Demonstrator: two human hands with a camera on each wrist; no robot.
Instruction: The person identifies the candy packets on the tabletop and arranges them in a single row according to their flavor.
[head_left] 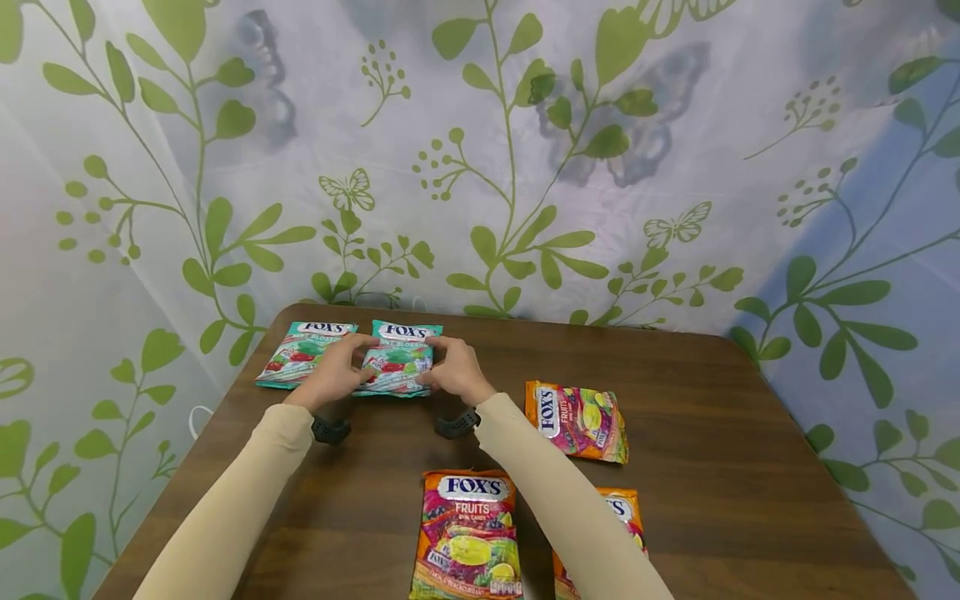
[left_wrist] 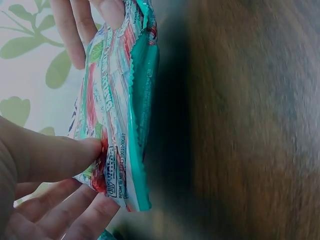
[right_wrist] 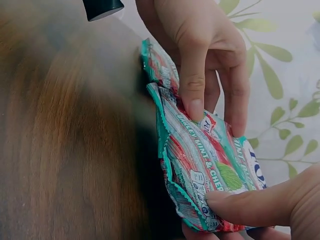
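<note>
Both hands hold a teal FOX'S mint candy bag [head_left: 396,358] by its sides, near the back left of the table. The left hand [head_left: 335,371] pinches its left side; in the left wrist view the thumb [left_wrist: 65,156] presses on the printed front. On the opposite side the right hand [head_left: 457,368] grips it, with its thumb [right_wrist: 250,205] on the front in the right wrist view. A second teal candy bag [head_left: 296,350] lies just left of the held one, partly behind the left hand. The held bag's underside is hidden.
Orange-and-purple FOX'S fruit candy bags lie nearer: one [head_left: 576,421] right of the right hand, one [head_left: 468,533] at the front middle, and another [head_left: 626,517] partly under the right forearm. The brown wooden table [head_left: 712,467] ends at a leaf-patterned curtain [head_left: 480,167].
</note>
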